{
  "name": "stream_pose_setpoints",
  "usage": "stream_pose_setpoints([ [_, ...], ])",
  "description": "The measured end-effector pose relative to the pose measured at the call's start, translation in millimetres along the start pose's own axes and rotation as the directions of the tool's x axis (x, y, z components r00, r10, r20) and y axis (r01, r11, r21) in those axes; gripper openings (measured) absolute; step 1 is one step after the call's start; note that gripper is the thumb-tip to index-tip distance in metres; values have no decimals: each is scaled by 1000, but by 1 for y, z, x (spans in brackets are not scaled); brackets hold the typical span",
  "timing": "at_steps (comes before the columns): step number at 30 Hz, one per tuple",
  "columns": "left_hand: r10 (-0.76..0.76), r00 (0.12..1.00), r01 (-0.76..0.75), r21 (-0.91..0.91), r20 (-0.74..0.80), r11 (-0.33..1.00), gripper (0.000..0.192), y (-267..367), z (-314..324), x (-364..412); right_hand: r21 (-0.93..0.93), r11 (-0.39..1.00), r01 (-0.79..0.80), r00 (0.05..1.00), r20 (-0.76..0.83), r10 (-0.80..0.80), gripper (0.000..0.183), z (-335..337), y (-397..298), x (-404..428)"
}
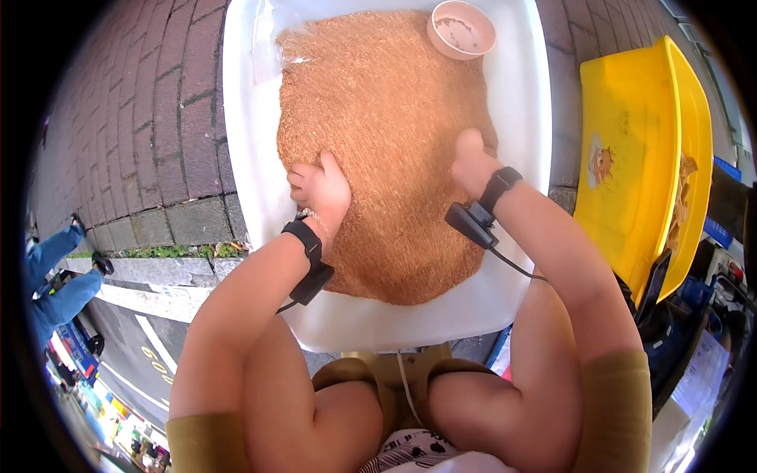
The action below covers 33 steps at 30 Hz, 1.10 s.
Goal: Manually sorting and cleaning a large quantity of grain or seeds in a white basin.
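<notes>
In front of my knees stands a white plastic tub that holds a broad bed of loose, fine brown flakes. My left hand is at the left edge of the flakes, its thumb and fingers apart and the palm hidden. On the right side, my right hand touches the flakes with its thumb side up. Its fingers are mostly hidden, so its grip cannot be made out. A pale pink bowl, with some bits stuck inside, rests on the flakes in the far right corner.
Clear plastic film lies along the tub's far left wall. Right of the tub stands a yellow plastic bin with light brown pieces inside. Brick paving borders the left side. A person's legs in jeans show at far left.
</notes>
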<state>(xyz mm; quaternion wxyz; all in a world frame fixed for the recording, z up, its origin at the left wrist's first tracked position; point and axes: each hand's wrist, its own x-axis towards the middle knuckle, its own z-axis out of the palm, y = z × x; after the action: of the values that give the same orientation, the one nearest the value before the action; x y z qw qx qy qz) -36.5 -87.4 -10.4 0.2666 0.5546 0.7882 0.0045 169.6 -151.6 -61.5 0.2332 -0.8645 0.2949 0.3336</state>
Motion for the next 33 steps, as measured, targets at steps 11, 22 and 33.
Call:
stream_pose_setpoints([
  [11,85,996,-84,-94,10,992,68,1,-2,2,40,999,14,994,109,-18,62,-7,-4,-20],
  [22,261,965,-263,-142,-38,954,61,-12,12,11,164,985,44,970,230,-82,71,-34,-1,-38],
  [33,149,986,-125,-274,69,954,53,3,-3,6,303,933,194,862,401,-310,64,-76,10,-23],
])
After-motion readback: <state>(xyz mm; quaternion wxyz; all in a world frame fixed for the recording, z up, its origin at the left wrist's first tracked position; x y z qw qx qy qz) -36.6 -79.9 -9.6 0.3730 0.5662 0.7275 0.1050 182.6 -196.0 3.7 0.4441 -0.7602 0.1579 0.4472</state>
